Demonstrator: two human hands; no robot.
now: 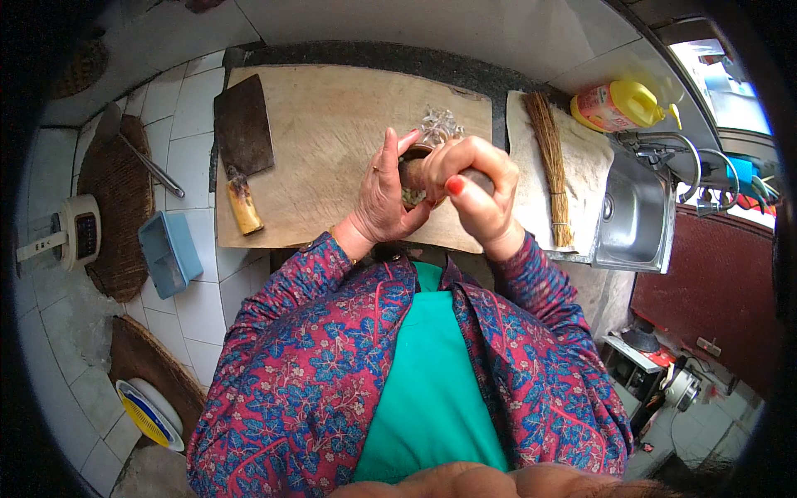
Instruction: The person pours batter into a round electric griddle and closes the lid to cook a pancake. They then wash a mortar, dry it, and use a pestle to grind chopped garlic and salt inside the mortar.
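Observation:
My right hand (479,187) is closed around a thick wooden pestle (412,172), whose end reaches into a round brown mortar (419,151). Pale chopped pieces that look like garlic (413,197) lie inside it. My left hand (392,193) cups the mortar's left side, fingers spread along the wall and thumb near the front rim. The mortar stands on a large wooden cutting board (324,124). Just behind it is a small heap of thin papery skins (439,122). On the board's left part lies a cleaver (246,127) with a worn light handle.
A whisk brush of bundled straw (551,168) lies on a cloth (520,174) at right, beside a steel sink (635,211) with taps. A yellow jug (622,106) stands behind. At left are a blue plastic container (169,252), a woven mat (115,205) and a metal spatula (152,165).

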